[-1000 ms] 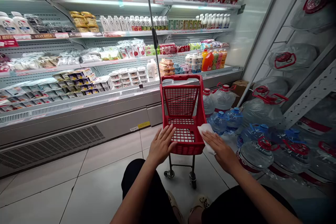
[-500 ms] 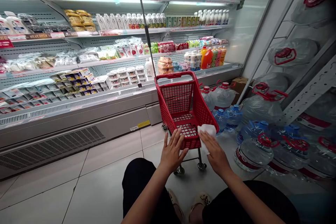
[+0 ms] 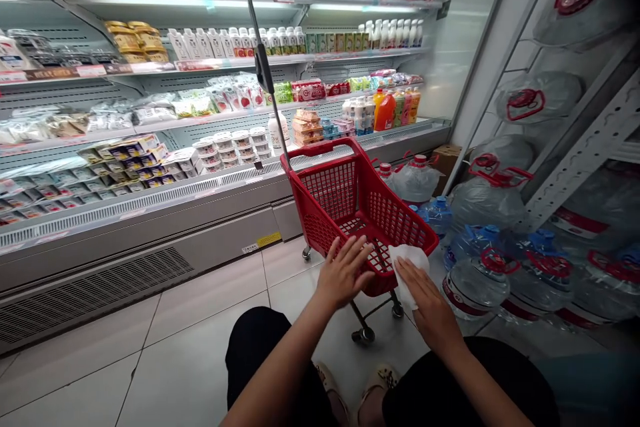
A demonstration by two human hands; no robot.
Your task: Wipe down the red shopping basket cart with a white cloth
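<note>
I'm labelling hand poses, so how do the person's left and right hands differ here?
The left hand shows nothing held, while the right hand holds a white cloth. The left hand's fingers are spread apart; the right hand's lie closer together. Both are backs-up at the near end of the red cart.

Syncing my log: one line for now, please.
Left hand: open, at red shopping cart | Right hand: holding white wipe at cart's near edge

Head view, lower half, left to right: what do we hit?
Cooler's vent grille → yellow label → left hand → white cloth → red-handled water bottles.
</note>
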